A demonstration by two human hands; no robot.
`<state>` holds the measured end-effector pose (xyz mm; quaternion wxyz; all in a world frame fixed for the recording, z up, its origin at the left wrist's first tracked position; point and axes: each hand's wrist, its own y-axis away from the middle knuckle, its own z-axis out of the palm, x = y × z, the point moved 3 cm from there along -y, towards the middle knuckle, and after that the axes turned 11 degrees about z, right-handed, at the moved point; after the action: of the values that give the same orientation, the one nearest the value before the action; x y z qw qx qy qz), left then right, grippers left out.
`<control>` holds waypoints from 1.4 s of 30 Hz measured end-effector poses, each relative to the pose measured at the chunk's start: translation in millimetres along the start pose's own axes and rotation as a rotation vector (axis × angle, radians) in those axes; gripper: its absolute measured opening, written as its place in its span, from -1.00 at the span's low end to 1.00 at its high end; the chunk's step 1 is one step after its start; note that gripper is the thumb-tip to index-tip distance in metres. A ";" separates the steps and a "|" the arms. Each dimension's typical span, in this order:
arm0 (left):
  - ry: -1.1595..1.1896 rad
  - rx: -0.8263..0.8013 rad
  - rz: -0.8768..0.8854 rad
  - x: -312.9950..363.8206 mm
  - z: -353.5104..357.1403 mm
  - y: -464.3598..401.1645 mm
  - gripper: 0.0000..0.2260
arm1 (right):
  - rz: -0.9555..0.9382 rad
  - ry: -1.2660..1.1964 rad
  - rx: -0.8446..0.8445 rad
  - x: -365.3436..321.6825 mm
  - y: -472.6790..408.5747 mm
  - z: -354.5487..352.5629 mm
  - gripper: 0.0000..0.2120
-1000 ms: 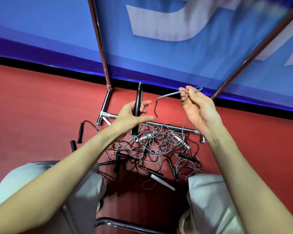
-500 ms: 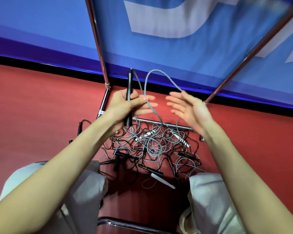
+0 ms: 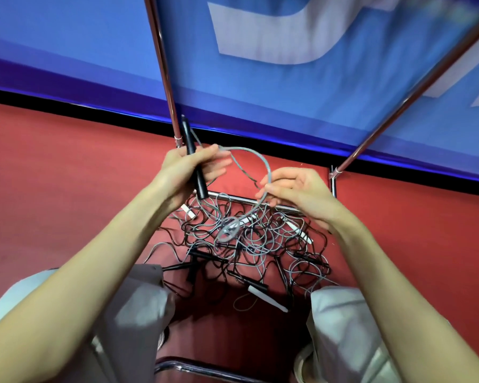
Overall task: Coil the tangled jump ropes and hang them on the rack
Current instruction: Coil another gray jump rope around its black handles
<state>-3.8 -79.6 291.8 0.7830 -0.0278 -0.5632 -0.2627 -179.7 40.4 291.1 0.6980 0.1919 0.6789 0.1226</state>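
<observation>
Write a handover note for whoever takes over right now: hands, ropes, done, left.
Left hand holds a black handle, tip up. Right hand pinches that handle's grey cord, which arcs between the hands as one loop, then trails down into the tangled pile on the red floor. Rack poles show no ropes. Done: first loop started. Left: finish this coil, hang it, then the rest.

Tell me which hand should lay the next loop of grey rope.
Probably the right hand: it already pinches the thin grey rope and is otherwise free, while the left hand grips the black tapered handle as anchor.
</observation>
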 end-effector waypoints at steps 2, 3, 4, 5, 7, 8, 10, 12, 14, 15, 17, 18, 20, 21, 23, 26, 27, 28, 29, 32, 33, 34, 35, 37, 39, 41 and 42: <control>-0.049 -0.094 -0.111 -8.5 5.3 6.7 -0.89 | -0.031 -0.133 0.035 -8.3 5.8 -3.8 -0.90; -0.067 -0.158 -0.167 -11.8 9.1 11.2 -0.85 | -0.041 -0.175 0.053 -11.6 8.2 -6.2 -0.92; -0.081 -0.224 -0.216 -14.9 12.5 16.2 -0.82 | -0.049 -0.208 0.074 -14.9 10.6 -8.1 -0.94; -0.083 -0.276 -0.252 -17.6 15.1 20.8 -0.82 | -0.057 -0.237 0.100 -17.5 12.6 -10.6 -0.95; -0.068 -0.339 -0.291 -21.6 20.8 29.5 -0.89 | -0.068 -0.321 0.152 -21.6 15.4 -14.9 -0.97; -0.071 -0.368 -0.306 -23.4 22.7 33.4 -0.87 | -0.071 -0.380 0.177 -23.1 15.8 -16.9 -0.98; -0.119 -0.436 -0.329 -27.1 24.9 38.6 -0.80 | -0.078 -0.531 0.229 -22.8 14.2 -23.2 -0.92; -0.153 -0.483 -0.322 -30.2 25.3 39.2 -0.79 | -0.085 -0.687 0.286 -21.0 12.3 -31.9 -0.86; -0.148 -0.415 -0.281 -28.9 21.7 36.5 -0.79 | -0.066 -0.779 0.379 -16.0 10.4 -41.9 -0.85; -0.147 -0.363 -0.236 -27.8 19.2 33.6 -0.82 | -0.044 -0.800 0.445 -11.4 10.1 -47.4 -0.86; -0.181 -0.254 -0.134 -25.7 13.0 26.9 -0.76 | 0.012 -0.783 0.590 1.0 8.8 -55.9 -0.85; -0.210 -0.196 -0.093 -24.2 8.9 24.1 -0.67 | 0.038 -0.747 0.654 6.8 7.8 -58.9 -0.84; -0.232 -0.083 -0.027 -19.6 -1.1 17.5 -0.60 | 0.072 -0.659 0.775 16.2 5.4 -65.5 -0.79; -0.216 -0.029 0.003 -16.2 -6.7 14.3 -0.59 | 0.094 -0.628 0.837 22.0 3.4 -71.7 -0.77; -0.165 0.065 0.062 -6.7 -15.8 8.3 -0.59 | 0.179 -0.662 0.923 33.1 0.9 -81.7 -0.82; -0.124 0.081 0.095 2.4 -18.3 3.9 -0.60 | 0.354 -0.869 0.900 59.3 -5.8 -85.7 -0.89; -0.120 0.047 0.083 4.2 -14.5 4.6 -0.62 | 0.405 -0.936 0.865 67.1 -8.4 -83.9 -0.91; -0.118 0.002 0.061 4.9 -8.7 6.2 -0.64 | 0.432 -1.006 0.811 70.9 -11.6 -78.8 -0.96; -0.111 -0.049 0.030 5.0 -2.2 8.3 -0.65 | 0.455 -1.044 0.766 72.4 -12.9 -72.6 -0.93; -0.043 -0.188 -0.032 4.9 16.9 13.7 -0.68 | 0.481 -1.001 0.606 68.3 -18.5 -54.5 -0.86; -0.029 -0.213 -0.039 4.5 21.4 14.4 -0.68 | 0.490 -0.885 0.538 64.9 -19.9 -47.3 -0.86; -0.022 -0.225 -0.042 3.9 25.0 14.5 -0.67 | 0.486 -0.759 0.446 60.0 -20.9 -36.8 -0.84; -0.017 -0.228 -0.045 3.6 28.1 14.4 -0.67 | 0.469 -0.601 0.354 56.4 -22.2 -26.3 -0.80; -0.005 -0.223 -0.045 2.8 32.9 14.0 -0.66 | 0.387 -0.269 0.194 49.5 -21.7 -4.1 -0.69; 0.013 -0.220 -0.049 2.3 36.8 14.4 -0.66 | 0.273 0.062 0.092 49.1 -21.8 16.1 -0.49; 0.044 -0.205 -0.062 1.6 39.3 14.9 -0.67 | 0.218 0.244 0.029 56.1 -24.4 34.8 -0.37; 0.061 -0.191 -0.069 0.8 40.1 14.8 -0.67 | 0.209 0.266 0.006 60.6 -25.6 42.0 -0.34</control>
<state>-31.9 -53.5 310.9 0.7839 -0.0749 -0.5122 -0.3429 -137.3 39.4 225.6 0.5847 0.2457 0.7421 0.2169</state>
